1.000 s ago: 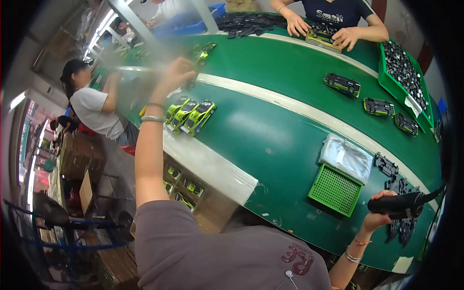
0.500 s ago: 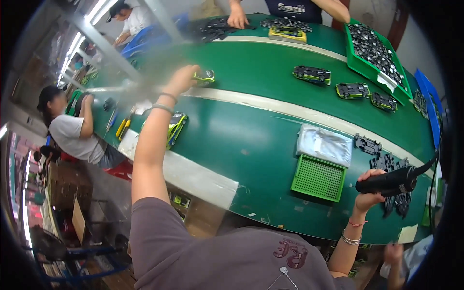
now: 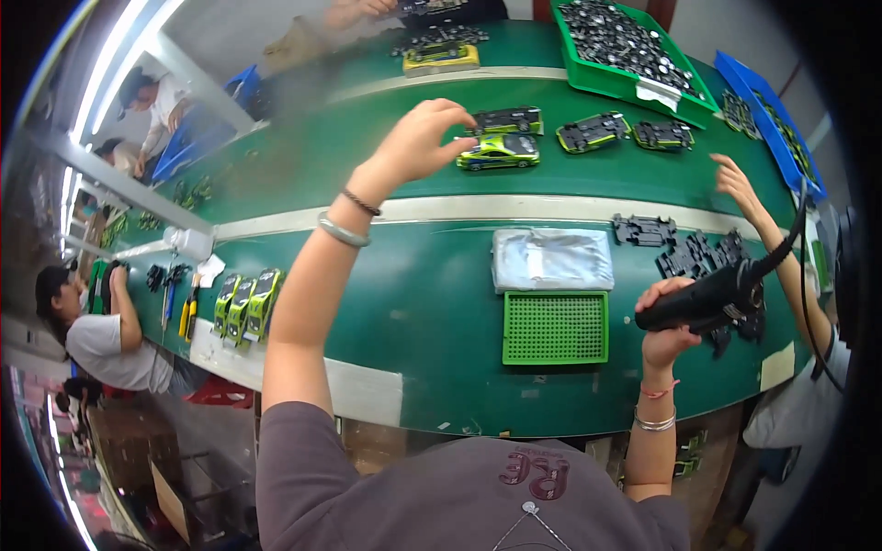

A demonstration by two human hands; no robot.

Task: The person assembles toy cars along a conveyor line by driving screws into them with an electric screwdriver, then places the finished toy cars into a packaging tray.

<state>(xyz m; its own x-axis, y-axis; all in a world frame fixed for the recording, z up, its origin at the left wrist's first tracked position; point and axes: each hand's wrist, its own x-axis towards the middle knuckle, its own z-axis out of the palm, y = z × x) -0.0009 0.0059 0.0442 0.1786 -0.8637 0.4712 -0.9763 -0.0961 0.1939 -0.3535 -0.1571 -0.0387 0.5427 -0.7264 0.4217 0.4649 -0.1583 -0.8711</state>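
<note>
My left hand (image 3: 424, 138) reaches over the far green lane, fingers and thumb apart, fingertips beside two toy cars. A lime-green toy car (image 3: 498, 152) sits upright nearest the thumb; behind it lies an overturned toy car (image 3: 507, 120), black underside up. No car appears gripped. My right hand (image 3: 669, 335) is wrapped round a black, cylindrical powered screwdriver (image 3: 698, 308), whose cable rises to the right. Beneath and beyond the screwdriver lie several black car chassis (image 3: 703, 254), partly hidden by it. Two more overturned cars (image 3: 593, 133) rest farther right on the lane.
A green perforated basket (image 3: 556, 329) and a clear plastic-wrapped pack (image 3: 551, 260) lie before me. Lime-green car bodies (image 3: 243, 305) stand at left near yellow-handled pliers (image 3: 189, 310). A green bin (image 3: 634, 87) of small parts is at the back. Another person's hand (image 3: 735, 184) reaches in from the right.
My left hand has moved right along the lane, and the green car now sits beside the overturned one. The view has shifted right. Another person's hand has come in at right.
</note>
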